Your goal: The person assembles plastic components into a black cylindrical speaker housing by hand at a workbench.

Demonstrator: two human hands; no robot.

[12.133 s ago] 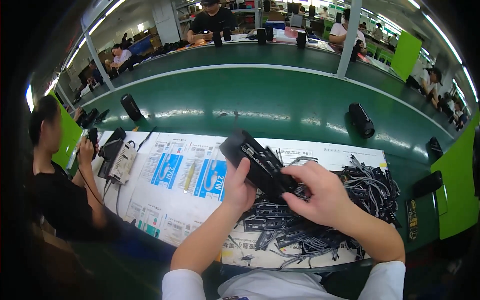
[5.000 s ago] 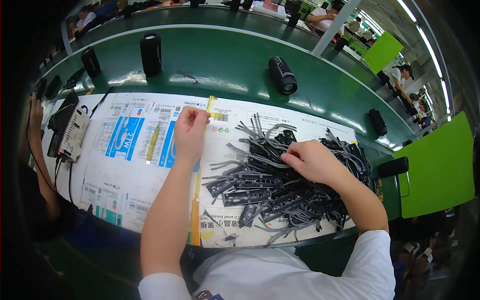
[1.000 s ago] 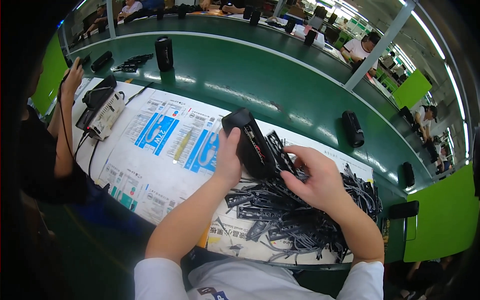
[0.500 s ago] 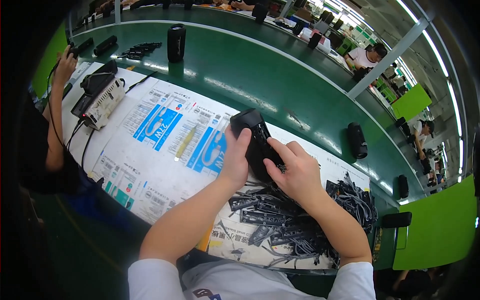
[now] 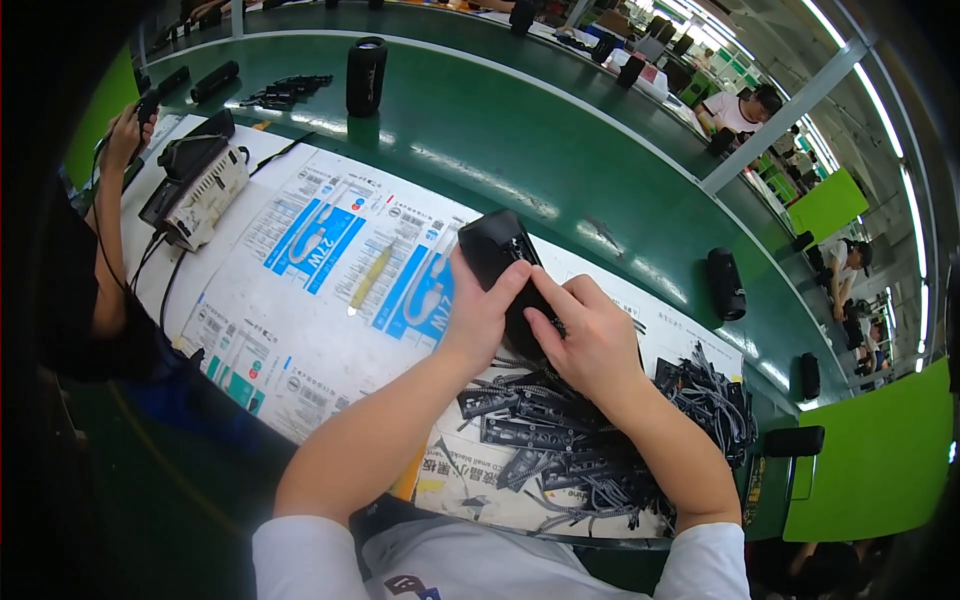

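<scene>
A black cylindrical portable speaker point(image 5: 489, 238) is held at a tilt between my hands, above the white printed cardboard point(image 5: 400, 375). My left hand point(image 5: 478, 312) wraps round its left side, thumb laid across the dark strip on its face. From the right, my right hand point(image 5: 592, 338) grips it, thumb and index finger pressed on the same strip near the left thumb. What lies under these fingertips is hidden. Below my hands lies a heap of black perforated strips point(image 5: 527, 434) with grey braided cords point(image 5: 606, 492).
A standing speaker point(image 5: 367, 77) and a lying speaker point(image 5: 726, 284) are on the green belt point(image 5: 480, 150). At left sits a white powered box point(image 5: 205, 195) with cables, beside a co-worker's arm point(image 5: 115, 220). More black corded parts point(image 5: 706, 395) lie to the right.
My left thumb has slid across the speaker's face toward my right fingertips, and the speaker has turned slightly. Speakers on the belt have shifted a little to the right.
</scene>
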